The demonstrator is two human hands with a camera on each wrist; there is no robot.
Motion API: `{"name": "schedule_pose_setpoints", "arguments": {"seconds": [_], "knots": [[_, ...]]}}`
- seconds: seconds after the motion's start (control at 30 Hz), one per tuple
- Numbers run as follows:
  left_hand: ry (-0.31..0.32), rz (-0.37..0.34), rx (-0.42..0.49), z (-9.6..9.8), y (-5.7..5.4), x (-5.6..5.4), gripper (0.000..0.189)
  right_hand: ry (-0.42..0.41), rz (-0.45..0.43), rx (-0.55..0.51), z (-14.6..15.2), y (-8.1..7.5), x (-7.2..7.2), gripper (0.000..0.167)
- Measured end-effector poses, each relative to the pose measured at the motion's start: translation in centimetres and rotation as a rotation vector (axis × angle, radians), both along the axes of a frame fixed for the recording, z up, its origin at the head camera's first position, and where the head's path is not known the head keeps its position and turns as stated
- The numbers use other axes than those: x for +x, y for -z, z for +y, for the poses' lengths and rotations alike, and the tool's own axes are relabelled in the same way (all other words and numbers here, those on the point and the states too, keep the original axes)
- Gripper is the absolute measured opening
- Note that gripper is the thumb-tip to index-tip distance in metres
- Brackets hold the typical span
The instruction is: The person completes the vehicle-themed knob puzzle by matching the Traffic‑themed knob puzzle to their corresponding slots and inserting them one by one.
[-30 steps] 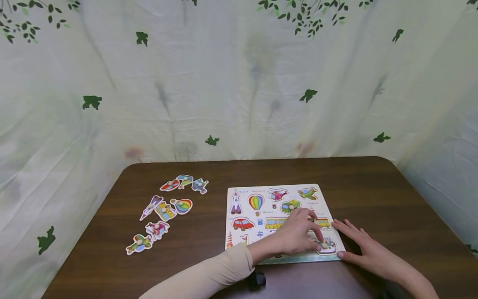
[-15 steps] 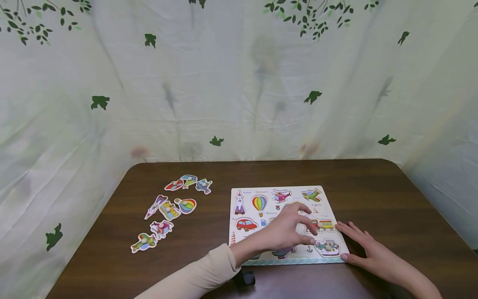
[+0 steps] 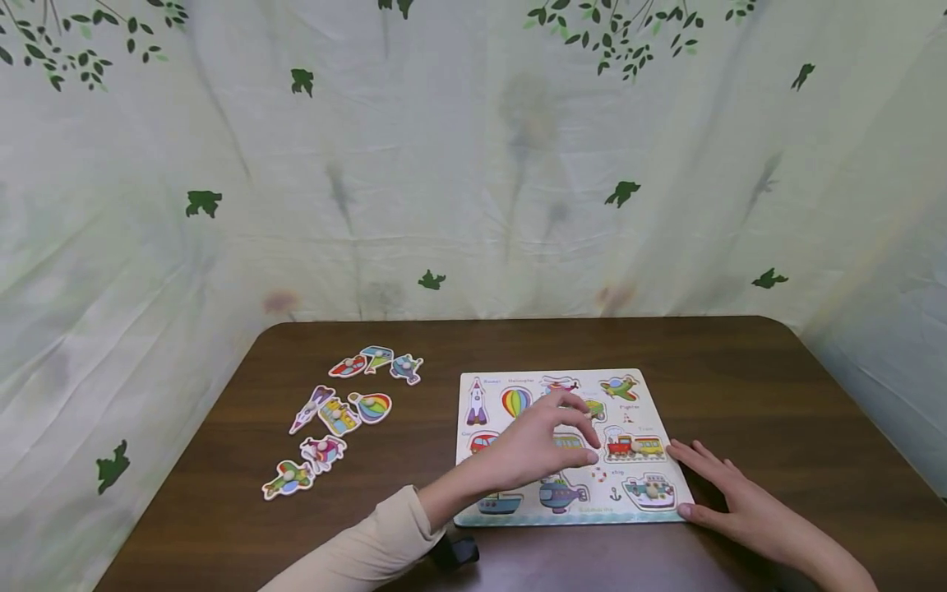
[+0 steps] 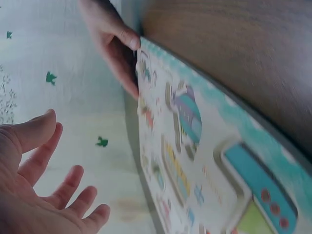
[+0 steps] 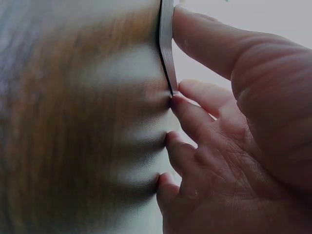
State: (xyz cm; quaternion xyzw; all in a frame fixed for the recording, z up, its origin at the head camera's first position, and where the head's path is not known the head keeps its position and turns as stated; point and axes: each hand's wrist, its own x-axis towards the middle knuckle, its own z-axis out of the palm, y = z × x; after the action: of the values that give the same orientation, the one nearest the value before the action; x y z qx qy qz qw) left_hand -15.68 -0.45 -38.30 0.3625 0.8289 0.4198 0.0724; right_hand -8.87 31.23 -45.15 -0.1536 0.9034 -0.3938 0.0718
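Observation:
A white wooden puzzle board (image 3: 570,520) printed with vehicles lies on the table. My left hand (image 3: 528,440) hovers over its middle, fingers spread and gently bent, holding nothing; the left wrist view also shows this bare hand (image 4: 53,180). At the board's right edge, my right hand (image 3: 755,501) rests on the table with thumb and fingertips touching the board. The right wrist view shows that thumb (image 5: 209,36) against the board's edge (image 5: 167,48). A ship piece (image 3: 649,492) and a train piece (image 3: 635,446), both with knobs, sit in the board's right side.
Several loose knobbed pieces lie to the left, among them a balloon (image 3: 370,407), a bus (image 3: 339,417), a rocket (image 3: 311,409) and a plane (image 3: 288,480). The brown table (image 3: 385,469) ends at a leaf-patterned curtain (image 3: 473,205).
My left hand has let go of the ship piece's knob and moved left and up across the board. My right hand has stayed at the board's edge. The head view has shifted slightly.

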Motion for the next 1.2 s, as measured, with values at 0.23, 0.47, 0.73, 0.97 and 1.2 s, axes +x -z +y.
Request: {"name": "schedule_pose_setpoints", "arguments": {"seconds": [0.23, 0.47, 0.73, 0.97, 1.2], "knots": [[-0.035, -0.002, 0.027, -2.8, -0.5, -0.6, 0.009, -0.006, 0.002, -0.003, -0.1, -0.1, -0.1, 0.074], [-0.081, -0.011, 0.023, -5.9, -0.8, -1.3, 0.011, 0.002, -0.001, 0.011, 0.0, -0.3, 0.0, 0.074], [-0.142, 0.024, 0.045, -9.2, -1.3, -2.2, 0.014, -0.017, 0.038, 0.003, 0.0, 0.1, 0.1, 0.072], [-0.201, 0.107, 0.006, -12.4, -0.9, -3.2, 0.017, -0.028, 0.097, 0.056, 0.0, 0.2, 0.3, 0.073], [-0.219, 0.173, 0.007, -16.3, -0.6, -4.5, 0.021, -0.022, 0.082, 0.049, 0.0, 0.1, 0.4, 0.072]]}}
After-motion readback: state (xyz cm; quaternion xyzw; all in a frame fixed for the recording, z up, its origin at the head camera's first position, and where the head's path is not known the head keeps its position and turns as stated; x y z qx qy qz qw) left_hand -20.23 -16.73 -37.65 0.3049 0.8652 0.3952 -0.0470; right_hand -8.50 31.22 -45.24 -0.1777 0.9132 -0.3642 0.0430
